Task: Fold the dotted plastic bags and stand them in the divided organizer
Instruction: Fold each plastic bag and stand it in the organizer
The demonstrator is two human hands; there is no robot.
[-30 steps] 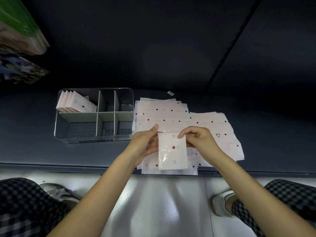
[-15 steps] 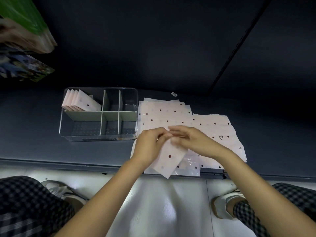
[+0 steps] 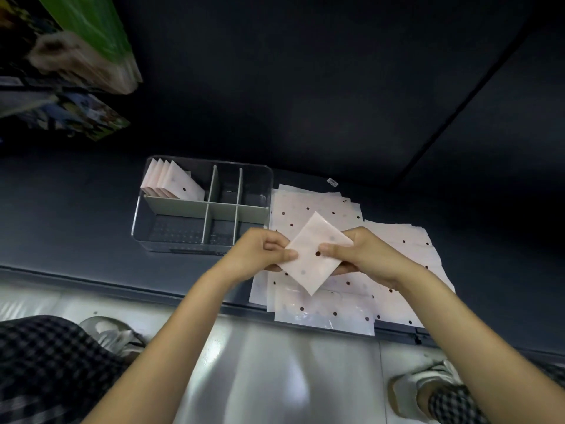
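**Pressing the fold before the bag goes to the organizer**

Both hands hold one folded dotted bag (image 3: 315, 255) in the air, above the spread of flat bags (image 3: 321, 209) on the dark table (image 3: 76, 240). The left hand (image 3: 260, 252) pinches the left edge of the bag between thumb and fingers, and the right hand (image 3: 360, 255) pinches the right edge in the same way. The bag is turned like a diamond, with one corner pointing up and one pointing down, and it does not touch the table.

The clear divided organizer (image 3: 137, 221) stands just left of the flat bags. Its far-left compartment already has a row of folded bags (image 3: 171, 182), leaning a little. The other compartments look empty.

In my judgement the step now is to finish the fold and make it firm. To do it well, the edges should meet evenly, and the thumbs should slide along the crease so that the slippery plastic does not open again. After that, one hand can carry the bag to the far-left compartment and put it beside the row, with the folded edge down. If the grip becomes loose too early, the bag will probably unfold
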